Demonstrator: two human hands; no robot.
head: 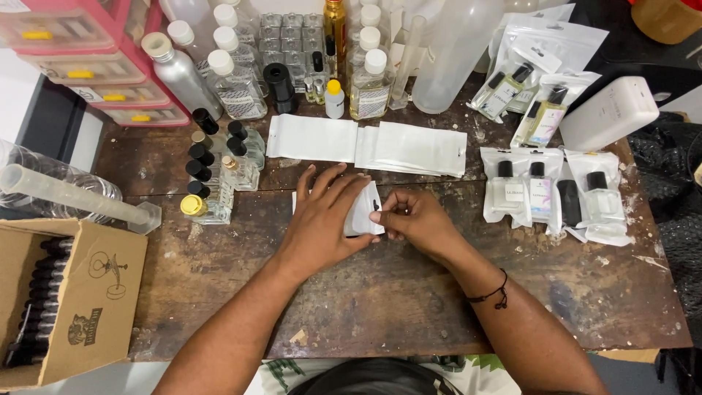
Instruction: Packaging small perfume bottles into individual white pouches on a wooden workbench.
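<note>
Right now the left hand (pixel 322 219) is lying flat, fingers spread, pressing a small white zip pouch (pixel 363 212) onto the worn wooden table (pixel 409 292) at centre. The right hand (pixel 413 219) is pinching the pouch's right edge between thumb and forefinger. Empty white pouches (pixel 365 145) are lying at twelve o'clock, bagged perfume bottles (pixel 552 194) at three, black-capped bottles (pixel 216 172) at ten.
</note>
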